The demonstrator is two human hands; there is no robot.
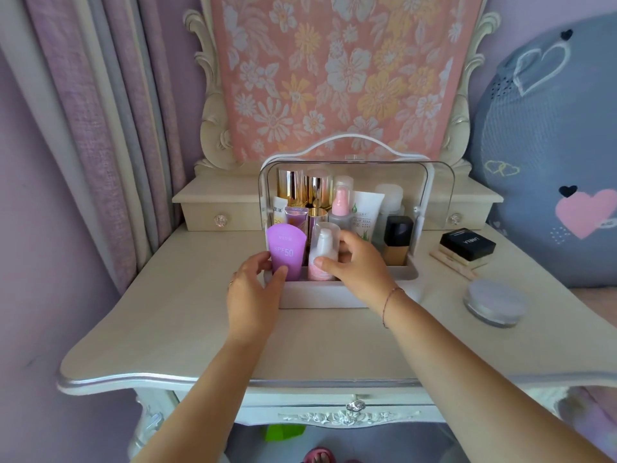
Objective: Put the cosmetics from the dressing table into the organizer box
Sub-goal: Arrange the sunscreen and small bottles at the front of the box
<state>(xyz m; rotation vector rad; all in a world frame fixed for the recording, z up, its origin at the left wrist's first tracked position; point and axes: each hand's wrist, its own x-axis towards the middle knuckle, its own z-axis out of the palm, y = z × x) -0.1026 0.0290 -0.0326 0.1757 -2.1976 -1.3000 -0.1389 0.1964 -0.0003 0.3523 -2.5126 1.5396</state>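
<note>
In the front row of the clear-lidded white organizer box (347,289), the left hand (255,289) pinches the purple SPF50 tube (286,252) while the right hand (357,265) curls around the small pink pump bottle (323,255). Seat both upright before letting go. Their bases are hidden behind the box's front wall; a black compact (467,243) and round jar (495,304) wait right of it.

Soft daylight is falling on lilac walls (20,195), mauve curtains (100,128), a cream dressing table (167,329) and, seemingly, a floral-draped mirror (334,68).
</note>
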